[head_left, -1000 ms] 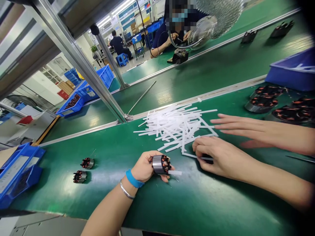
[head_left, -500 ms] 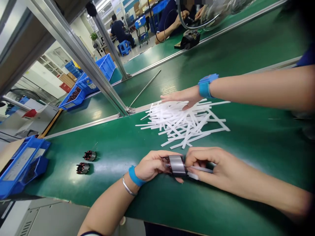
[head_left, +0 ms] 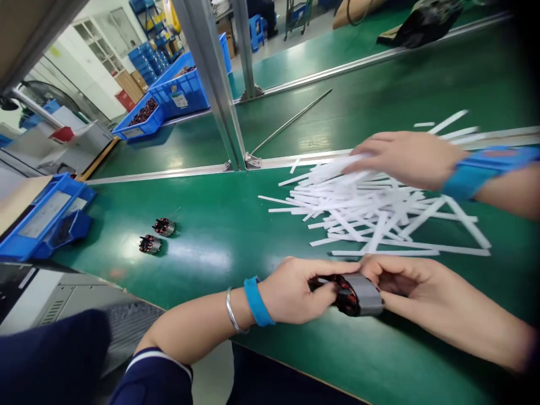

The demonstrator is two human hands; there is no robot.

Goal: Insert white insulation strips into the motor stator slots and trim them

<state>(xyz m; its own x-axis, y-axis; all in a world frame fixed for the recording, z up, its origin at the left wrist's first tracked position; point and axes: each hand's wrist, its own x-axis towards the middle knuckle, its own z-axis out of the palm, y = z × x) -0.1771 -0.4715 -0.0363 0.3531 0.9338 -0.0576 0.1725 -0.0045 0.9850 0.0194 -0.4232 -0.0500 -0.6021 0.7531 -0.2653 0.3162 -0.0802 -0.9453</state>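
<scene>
A motor stator [head_left: 368,295], a grey metal ring with black end pieces and copper windings, is held above the bench edge, lying on its side. My left hand [head_left: 301,289], with a blue wristband and a silver bangle, is closed round its left end, thumb against the windings. Bent fingers of my right hand [head_left: 426,298] press at the right end of the same stator; what lies inside those fingers is hidden. Just beyond both hands a loose pile of white strips [head_left: 379,225] covers the green bench. Two more stators, a nearer one [head_left: 149,244] and a farther one [head_left: 163,226], stand to the left.
A co-worker's hand [head_left: 413,157] with a blue wristband rests over the strips from the right. A metal post [head_left: 217,84] rises from the rail behind. Blue bins [head_left: 70,225] stand at the left end; another blue bin [head_left: 141,118] holds many small parts. A thin rod [head_left: 291,121] leans there.
The view has swung left and down. The white strip seen in my right hand is out of sight now, and the stator has turned. The co-worker's hand moved across the pile, and strips lie farther right.
</scene>
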